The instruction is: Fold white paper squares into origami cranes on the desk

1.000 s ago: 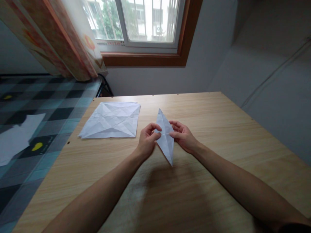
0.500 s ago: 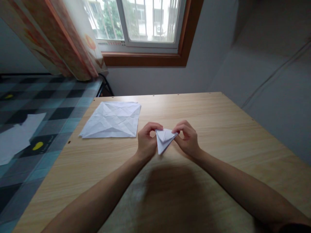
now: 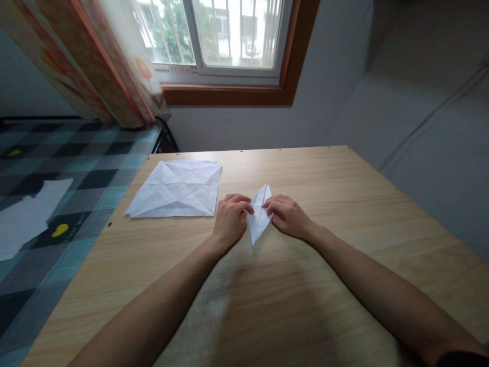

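Observation:
A small folded white paper piece (image 3: 260, 216), kite-shaped with a point toward me, lies on the wooden table (image 3: 290, 300) between my hands. My left hand (image 3: 230, 219) has its fingers curled and presses the paper's left edge. My right hand (image 3: 287, 215) pinches and presses the right edge, fingers together. Both hands rest low on the table top.
A creased, unfolded white sheet (image 3: 176, 188) lies flat at the table's far left. A bed with a checked blue-grey cover (image 3: 57, 168) and a white paper (image 3: 26, 214) on it stands to the left. A curtain (image 3: 95, 61) and window (image 3: 217, 35) are behind.
The long upright kite shape was folded down to a shorter piece. Both hands then lowered it and now press it flat against the table.

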{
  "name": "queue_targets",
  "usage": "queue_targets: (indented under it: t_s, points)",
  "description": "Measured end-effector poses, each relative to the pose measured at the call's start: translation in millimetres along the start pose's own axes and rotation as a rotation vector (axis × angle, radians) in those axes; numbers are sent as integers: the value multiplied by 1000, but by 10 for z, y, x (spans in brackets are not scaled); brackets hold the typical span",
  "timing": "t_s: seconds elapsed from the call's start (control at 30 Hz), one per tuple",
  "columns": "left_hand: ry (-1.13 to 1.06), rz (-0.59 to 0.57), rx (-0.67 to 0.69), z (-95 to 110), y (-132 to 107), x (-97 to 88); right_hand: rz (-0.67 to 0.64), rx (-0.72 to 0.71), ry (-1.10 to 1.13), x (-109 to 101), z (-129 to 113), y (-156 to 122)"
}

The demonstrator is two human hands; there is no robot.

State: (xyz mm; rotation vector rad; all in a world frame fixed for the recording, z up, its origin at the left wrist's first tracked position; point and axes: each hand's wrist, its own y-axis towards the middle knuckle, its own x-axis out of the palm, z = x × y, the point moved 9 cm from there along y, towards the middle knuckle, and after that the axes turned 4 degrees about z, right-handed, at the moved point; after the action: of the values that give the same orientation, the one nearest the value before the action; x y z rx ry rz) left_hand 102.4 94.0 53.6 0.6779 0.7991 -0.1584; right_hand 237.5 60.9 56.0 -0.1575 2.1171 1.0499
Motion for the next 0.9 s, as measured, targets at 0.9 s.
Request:
queue_targets:
  t_s: [0.9]
  points:
    - [-46,-68,-101,-26,-8,59,-113,166,-37,6,160,-16]
